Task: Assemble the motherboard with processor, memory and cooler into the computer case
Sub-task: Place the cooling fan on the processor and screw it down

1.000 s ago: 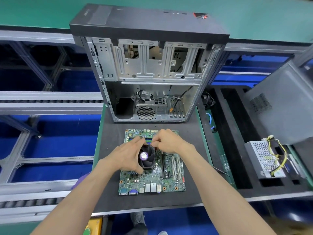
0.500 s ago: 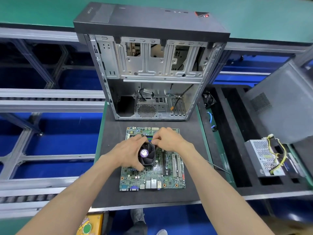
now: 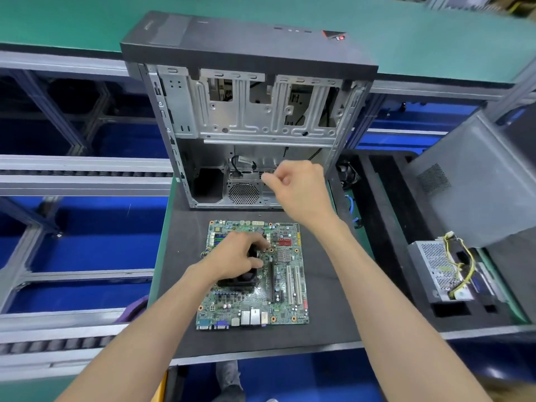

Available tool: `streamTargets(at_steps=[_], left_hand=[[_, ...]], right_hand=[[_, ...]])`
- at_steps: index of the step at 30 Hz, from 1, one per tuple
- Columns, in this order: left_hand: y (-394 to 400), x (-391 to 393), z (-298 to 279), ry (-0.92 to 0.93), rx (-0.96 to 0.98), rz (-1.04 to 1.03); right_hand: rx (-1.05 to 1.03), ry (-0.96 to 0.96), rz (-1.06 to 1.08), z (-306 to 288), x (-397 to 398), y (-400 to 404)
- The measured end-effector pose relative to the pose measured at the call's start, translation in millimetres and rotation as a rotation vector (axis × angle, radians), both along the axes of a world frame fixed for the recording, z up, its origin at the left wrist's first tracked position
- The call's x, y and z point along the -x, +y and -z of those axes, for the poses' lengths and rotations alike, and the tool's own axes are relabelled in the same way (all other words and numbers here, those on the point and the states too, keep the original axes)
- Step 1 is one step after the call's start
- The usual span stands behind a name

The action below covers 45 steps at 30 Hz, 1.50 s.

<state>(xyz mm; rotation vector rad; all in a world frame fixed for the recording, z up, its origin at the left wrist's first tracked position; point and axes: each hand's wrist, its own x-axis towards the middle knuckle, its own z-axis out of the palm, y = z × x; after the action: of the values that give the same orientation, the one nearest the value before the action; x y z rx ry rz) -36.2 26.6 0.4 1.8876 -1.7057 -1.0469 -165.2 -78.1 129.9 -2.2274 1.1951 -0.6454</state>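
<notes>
Motherboard (image 3: 285,285): lay flat on the dark surface (image 3: 333,309), its port edge nearest the person, a bare margin of mat showing on every side; widest free strip lay to its right.

Cooler (image 3: 242,278): black fan unit seated on the left half of the board, largely covered by the left hand.

Left hand (image 3: 235,258): rested on top of the cooler, fingers curled over its far edge and gripping it.

Right hand (image 3: 295,184): raised off the board, in front of the lower opening of the computer case, fingers curled with thumb and forefinger pressed together; whether anything was pinched between them could not be told.

Computer case (image 3: 249,111): stood open toward the person at the far edge of the surface, just beyond the board's far edge with a narrow gap between them; loose black cables hung inside its lower bay.

Power supply (image 3: 441,271): sat in a tray recess well to the right, yellow wires draped over it.

Grey side panel (image 3: 475,181): leaned at the right, beyond the tray.
</notes>
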Motion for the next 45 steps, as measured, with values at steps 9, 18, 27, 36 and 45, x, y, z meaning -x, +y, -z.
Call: streamTargets(at_steps=[9,18,27,36,45], left_hand=[[-1,-1,3,0.037,-0.019,-0.027],[-2,-1,-1,0.022,-0.05,-0.04],[-4,-2,-1,-0.001,-0.067,0.015],[-4,-2,0,-0.016,-0.063,0.053],[-5,-3,2,-0.012,-0.092,0.052]], right_hand=[[-0.065,-0.706,-0.058,-90,-20,30],[-0.067,-0.787,-0.035,-99,-23,41],[-0.036,-0.737,-0.016,-101,-28,40],[0.003,-0.702,-0.027,-93,-36,35],[-0.522,-0.813,-0.713,-88,-29,15]])
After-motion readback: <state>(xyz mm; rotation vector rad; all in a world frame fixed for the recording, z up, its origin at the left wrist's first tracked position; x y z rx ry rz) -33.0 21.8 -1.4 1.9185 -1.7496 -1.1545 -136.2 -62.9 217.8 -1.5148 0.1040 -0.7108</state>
